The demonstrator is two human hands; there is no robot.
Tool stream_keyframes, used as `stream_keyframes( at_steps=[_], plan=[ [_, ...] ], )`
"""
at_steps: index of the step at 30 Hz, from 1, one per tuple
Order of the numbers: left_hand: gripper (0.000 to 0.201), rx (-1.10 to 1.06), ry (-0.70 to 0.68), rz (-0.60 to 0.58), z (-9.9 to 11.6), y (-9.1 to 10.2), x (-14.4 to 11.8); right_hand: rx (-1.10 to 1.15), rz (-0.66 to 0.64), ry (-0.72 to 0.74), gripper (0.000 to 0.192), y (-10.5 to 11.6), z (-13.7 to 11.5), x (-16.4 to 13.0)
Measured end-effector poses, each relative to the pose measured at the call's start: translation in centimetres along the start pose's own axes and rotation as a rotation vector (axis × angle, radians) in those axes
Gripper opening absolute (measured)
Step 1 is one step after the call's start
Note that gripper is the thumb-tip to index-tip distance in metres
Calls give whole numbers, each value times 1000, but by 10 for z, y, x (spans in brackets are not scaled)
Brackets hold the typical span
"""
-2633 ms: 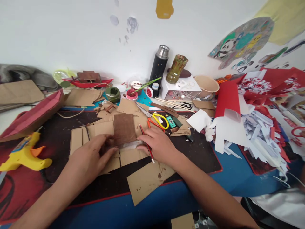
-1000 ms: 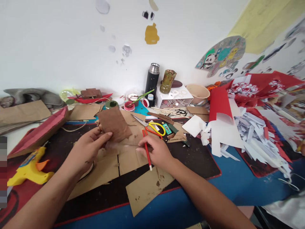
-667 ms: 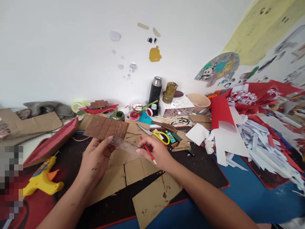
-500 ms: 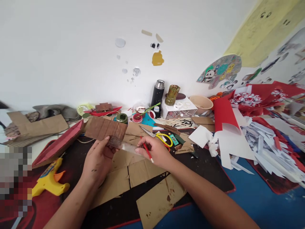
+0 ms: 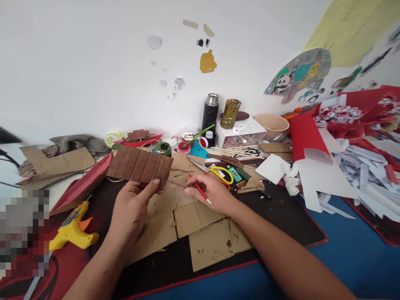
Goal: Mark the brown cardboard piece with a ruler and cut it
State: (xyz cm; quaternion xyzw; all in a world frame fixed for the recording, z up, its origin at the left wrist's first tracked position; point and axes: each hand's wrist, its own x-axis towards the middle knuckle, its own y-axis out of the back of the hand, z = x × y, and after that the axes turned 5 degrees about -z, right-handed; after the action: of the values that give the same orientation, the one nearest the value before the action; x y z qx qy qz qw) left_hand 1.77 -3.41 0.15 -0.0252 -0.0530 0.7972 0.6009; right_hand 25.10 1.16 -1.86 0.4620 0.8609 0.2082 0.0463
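Observation:
My left hand (image 5: pixel 134 204) pinches the lower edge of a brown-painted cardboard piece (image 5: pixel 139 164), its thumb on the near face. Between my hands stretches a clear plastic ruler (image 5: pixel 177 192), faint against the cardboard behind it. One end lies by my left fingertips, the other at my right fingers. A red pencil (image 5: pixel 200 188) is held in my right hand (image 5: pixel 215 192), slanting down to the right. Beneath both hands are plain cardboard sheets (image 5: pixel 198 218). Scissors with yellow and orange handles (image 5: pixel 222 171) lie just beyond my right hand.
A yellow glue gun (image 5: pixel 75 231) and a red-lined cardboard boat hull (image 5: pixel 84 183) lie at left. Paint jars (image 5: pixel 163 148), a black flask (image 5: pixel 210 112) and a white box (image 5: pixel 240 133) stand along the wall. Paper strips (image 5: pixel 371 175) are heaped at right.
The brown cardboard now faces me more fully, and my left thumb lies across its lower edge. The ruler shows less clearly. The pencil stays in my right hand; the view has shifted slightly.

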Motion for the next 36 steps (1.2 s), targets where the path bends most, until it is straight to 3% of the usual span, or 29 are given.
stream_keyframes(
  at_steps=[4, 7, 12, 19, 27, 36],
  plan=[
    [27, 40, 9, -40, -3, -6, -5, 16, -42, 75, 24, 3, -10, -5],
    [27, -86, 32, -50, -4, -13, -7, 78, -110, 56, 25, 3, -14, -7],
    [32, -299, 111, -64, -1, -18, -3, 57, -67, 67, 22, 11, -10, -6],
    [34, -317, 130, -4, -7, -13, 3, -71, -51, 111, 16, 23, -13, -6],
    [28, -386, 234, -68, 1, -12, -2, -97, -94, 90, 20, 27, -16, -6],
    [44, -347, 214, -47, 7, -14, -6, -149, -91, 133, 18, 30, -16, -5]
  ],
)
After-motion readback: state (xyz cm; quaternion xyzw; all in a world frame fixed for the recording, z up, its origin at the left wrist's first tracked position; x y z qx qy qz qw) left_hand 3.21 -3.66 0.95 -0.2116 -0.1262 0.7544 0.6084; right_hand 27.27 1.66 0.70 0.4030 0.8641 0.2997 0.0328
